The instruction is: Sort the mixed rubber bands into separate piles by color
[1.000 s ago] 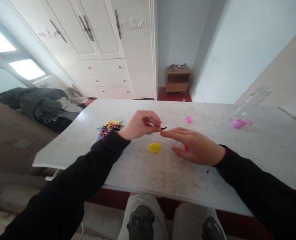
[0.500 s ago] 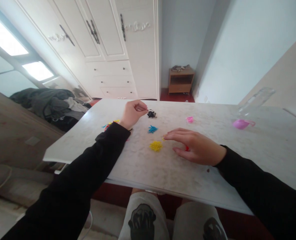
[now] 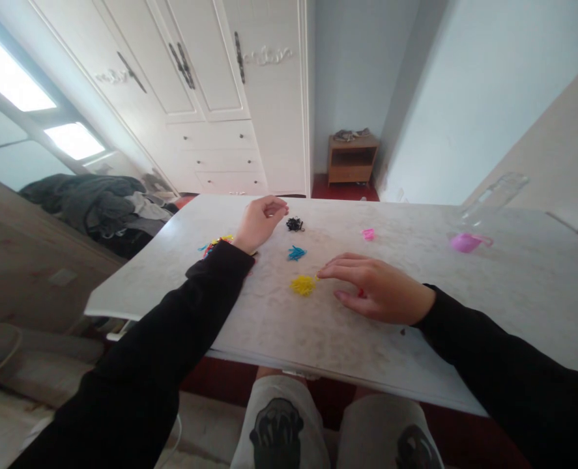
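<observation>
My left hand (image 3: pixel 260 225) hovers just left of a pile of small black bands (image 3: pixel 295 224). Its fingers are loosely curled, the thumb a little apart from them, and nothing shows between the tips. My right hand (image 3: pixel 374 286) is open, palm down, with fingers stretched toward a heap of yellow bands (image 3: pixel 302 284). A small yellow piece (image 3: pixel 317 277) lies at its fingertips. Something red (image 3: pixel 361 293) shows partly under this hand. Between the black and yellow heaps sits a little blue pile (image 3: pixel 296 253). Mixed coloured bands (image 3: pixel 216 246) are partly hidden behind my left forearm.
A pink cluster (image 3: pixel 368 234) lies farther back on the white table (image 3: pixel 430 365). At the right are a purple balloon-like object (image 3: pixel 466 243) and a clear container (image 3: pixel 496 198) on its side. A white wardrobe (image 3: pixel 279 130) stands beyond the table.
My left fingertips have loosened from their pinch beside the black pile. My right hand stays almost in place by the yellow heap. The view has shifted slightly.
</observation>
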A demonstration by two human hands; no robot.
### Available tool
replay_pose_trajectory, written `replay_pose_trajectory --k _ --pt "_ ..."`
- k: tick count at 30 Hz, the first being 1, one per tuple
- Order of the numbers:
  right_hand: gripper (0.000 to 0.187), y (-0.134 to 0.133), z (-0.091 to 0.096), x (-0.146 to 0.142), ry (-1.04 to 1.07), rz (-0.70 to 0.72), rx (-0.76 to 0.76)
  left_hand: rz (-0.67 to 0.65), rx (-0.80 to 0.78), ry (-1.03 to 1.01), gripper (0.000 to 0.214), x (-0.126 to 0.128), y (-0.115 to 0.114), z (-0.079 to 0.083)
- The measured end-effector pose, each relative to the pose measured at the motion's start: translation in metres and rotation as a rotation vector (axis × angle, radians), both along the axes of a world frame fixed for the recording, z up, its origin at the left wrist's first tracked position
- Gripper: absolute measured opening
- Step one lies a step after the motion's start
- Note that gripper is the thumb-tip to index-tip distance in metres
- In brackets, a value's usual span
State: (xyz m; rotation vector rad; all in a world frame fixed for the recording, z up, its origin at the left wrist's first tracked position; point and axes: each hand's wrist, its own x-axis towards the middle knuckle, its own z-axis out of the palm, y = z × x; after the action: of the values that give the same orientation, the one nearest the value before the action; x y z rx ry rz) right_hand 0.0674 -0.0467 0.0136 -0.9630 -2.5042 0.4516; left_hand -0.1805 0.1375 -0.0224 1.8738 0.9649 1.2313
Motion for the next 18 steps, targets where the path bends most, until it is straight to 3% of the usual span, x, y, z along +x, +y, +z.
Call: replay_pose_trajectory --k 5,18 --pt "0.034 0.0007 -0.0019 -0.0011 -0.031 0.027 0.004 -0.023 -0.018 -0.018 0.015 0.001 0.0007 -0.0017" --pt "0.041 -0.0015 -0.0057 -0.0077 -0.034 0.073 -0.03 -0.042 -0.029 0.011 0.018 0.0007 -0.0009 -0.0016"
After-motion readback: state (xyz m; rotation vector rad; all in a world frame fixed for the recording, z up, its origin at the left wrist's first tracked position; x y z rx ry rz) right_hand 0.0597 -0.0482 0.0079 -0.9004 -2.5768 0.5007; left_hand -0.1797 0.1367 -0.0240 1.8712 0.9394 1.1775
